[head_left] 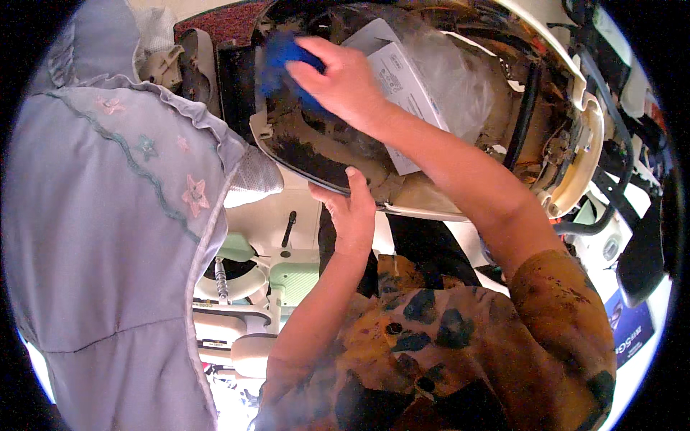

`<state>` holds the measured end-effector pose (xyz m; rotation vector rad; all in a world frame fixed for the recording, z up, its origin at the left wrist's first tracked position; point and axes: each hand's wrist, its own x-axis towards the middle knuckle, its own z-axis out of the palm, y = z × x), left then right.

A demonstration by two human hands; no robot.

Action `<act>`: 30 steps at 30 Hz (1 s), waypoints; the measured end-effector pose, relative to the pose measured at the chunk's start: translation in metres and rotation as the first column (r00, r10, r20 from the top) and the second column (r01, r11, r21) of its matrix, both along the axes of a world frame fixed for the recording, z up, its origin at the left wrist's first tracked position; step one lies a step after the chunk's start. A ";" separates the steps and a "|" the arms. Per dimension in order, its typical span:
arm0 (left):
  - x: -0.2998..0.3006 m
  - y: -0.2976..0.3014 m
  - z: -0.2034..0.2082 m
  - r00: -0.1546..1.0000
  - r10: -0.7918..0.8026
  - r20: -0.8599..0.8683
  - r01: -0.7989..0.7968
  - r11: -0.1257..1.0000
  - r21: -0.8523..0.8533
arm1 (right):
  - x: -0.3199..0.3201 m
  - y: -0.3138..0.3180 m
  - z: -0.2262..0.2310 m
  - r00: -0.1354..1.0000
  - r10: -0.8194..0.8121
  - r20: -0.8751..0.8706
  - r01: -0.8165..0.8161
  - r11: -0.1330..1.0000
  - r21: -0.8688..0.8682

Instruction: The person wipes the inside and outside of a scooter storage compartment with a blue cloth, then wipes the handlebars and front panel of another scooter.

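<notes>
Inside a scooter-like shell [589, 144], its hollow grimy and brown, you hold a blue cloth [277, 68] in your right hand [345, 86], up in the corner where the shell's left end meets its far edge. The fingers of that hand are closed on the cloth, which spills out beyond their tips to the left and shows below the knuckles; its bunched, blurred shape gives no clear long axis. Your left hand [350, 215] grips the near edge toward the left end, thumb up along the rim and fingers lower on the outside, partly hidden.

The telling relation: the cloth lies far and to the left of your left hand, apart from it, with the dirty inner wall between the two. The right hand is the nearer, already touching it, its forearm slanting over the hollow from the near edge.

Under that forearm a white box [388, 61] has its long axis running from the far edge toward the near one. Beside it, to the right, sits a clear plastic bag [463, 86]. A grey cover [108, 244] embroidered with stars hangs outside the left end.
</notes>
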<state>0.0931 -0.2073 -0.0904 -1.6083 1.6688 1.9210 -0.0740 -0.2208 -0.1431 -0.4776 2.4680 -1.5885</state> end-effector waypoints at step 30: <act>-0.004 -0.002 0.010 0.996 0.047 0.078 -0.055 0.994 0.099 | -0.022 -0.004 -0.052 0.999 0.037 0.013 -0.039 0.967 0.252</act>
